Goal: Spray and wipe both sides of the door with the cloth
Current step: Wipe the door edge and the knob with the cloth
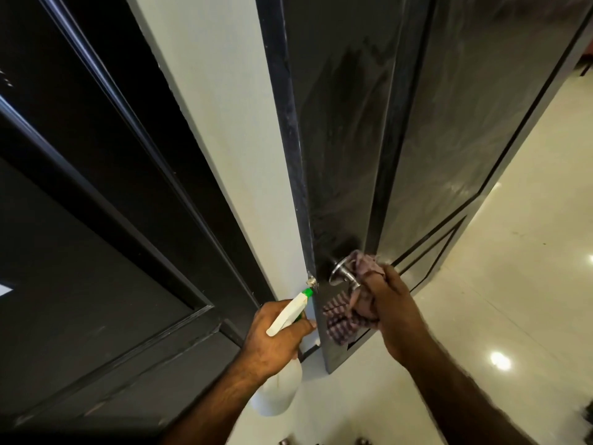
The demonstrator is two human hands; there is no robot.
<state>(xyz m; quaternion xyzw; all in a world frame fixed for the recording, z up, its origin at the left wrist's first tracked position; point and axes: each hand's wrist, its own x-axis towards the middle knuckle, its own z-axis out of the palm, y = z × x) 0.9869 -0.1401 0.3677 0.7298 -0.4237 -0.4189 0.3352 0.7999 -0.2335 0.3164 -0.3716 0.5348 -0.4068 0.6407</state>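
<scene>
Glossy pale floor (519,284), grey wall (224,139). Dark door (433,123) ajar. Right hand (382,303) clutches cloth (345,316) around lever handle (343,274), apparently. Left hand (272,335) grips spray bottle (288,313), nozzle aimed up-right at door edge.

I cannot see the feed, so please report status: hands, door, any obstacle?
Left hand grips spray bottle. Right hand presses checked cloth on door handle. Door streaky. Nothing blocking.

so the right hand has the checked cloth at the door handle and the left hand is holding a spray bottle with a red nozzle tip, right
Not quite: the nozzle tip is green, not red, as the head view shows. The rest holds: the right hand holds the checked cloth at the door handle, and the left hand grips the spray bottle.
</scene>
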